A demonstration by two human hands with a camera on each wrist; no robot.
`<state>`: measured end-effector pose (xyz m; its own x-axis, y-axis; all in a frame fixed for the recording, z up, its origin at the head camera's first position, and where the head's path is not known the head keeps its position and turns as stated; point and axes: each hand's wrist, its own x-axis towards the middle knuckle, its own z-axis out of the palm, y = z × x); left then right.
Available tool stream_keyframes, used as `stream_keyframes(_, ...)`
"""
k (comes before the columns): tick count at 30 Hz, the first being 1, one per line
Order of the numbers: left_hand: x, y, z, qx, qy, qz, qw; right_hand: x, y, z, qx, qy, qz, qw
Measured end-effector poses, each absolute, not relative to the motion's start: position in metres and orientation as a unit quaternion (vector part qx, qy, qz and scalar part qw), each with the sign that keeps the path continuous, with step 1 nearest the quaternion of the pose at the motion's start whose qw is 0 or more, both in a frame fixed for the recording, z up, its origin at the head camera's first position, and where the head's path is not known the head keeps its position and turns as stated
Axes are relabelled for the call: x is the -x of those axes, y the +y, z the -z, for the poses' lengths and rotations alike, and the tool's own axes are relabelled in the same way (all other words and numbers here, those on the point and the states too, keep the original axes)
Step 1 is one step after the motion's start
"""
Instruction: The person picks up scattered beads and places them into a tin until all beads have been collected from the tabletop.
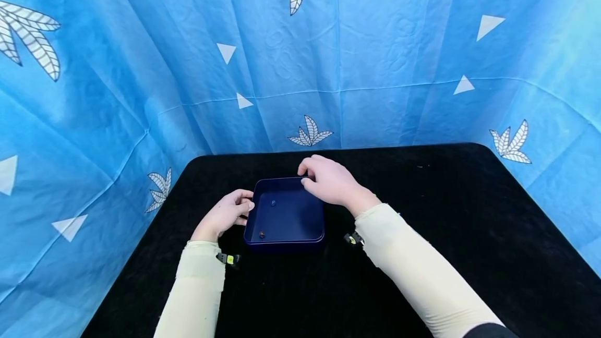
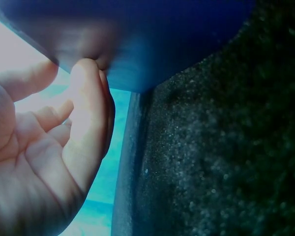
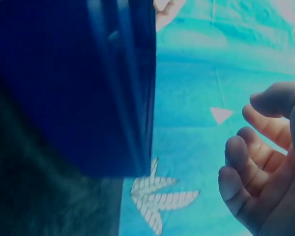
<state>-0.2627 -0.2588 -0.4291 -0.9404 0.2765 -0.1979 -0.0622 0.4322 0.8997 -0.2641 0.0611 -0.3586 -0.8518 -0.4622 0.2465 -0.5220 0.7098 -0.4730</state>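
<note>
A shallow dark blue square box (image 1: 291, 218) is at the middle of the black table in the head view. Inside it lie a tiny blue bead-like piece (image 1: 273, 203) and a small brownish-orange one (image 1: 262, 234). My left hand (image 1: 228, 212) pinches the box's left wall, thumb at the rim and fingers along the outside. In the left wrist view, fingertips (image 2: 86, 69) meet the box's side (image 2: 152, 44). Over the box's far right corner hovers my right hand (image 1: 331, 179), fingers loosely bent around nothing. The right wrist view shows that hand (image 3: 265, 162) apart from the box wall (image 3: 88, 98).
A black cloth-covered table (image 1: 446, 233) spreads out around the box. Behind it and along both sides hangs a blue curtain (image 1: 375, 56) with white leaf and triangle prints.
</note>
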Motion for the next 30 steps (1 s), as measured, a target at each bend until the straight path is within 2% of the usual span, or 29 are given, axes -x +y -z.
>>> stream_keyframes(25,0.265,-0.26,0.431,-0.054,0.846,-0.508,0.153,0.244,0.192,0.412,-0.12,-0.941,-0.308,0.07)
stream_keyframes(30,0.265,-0.259,0.429,-0.052,0.844,-0.51,0.157,0.248,0.207,0.416,-0.108,-0.944,-0.307,0.046)
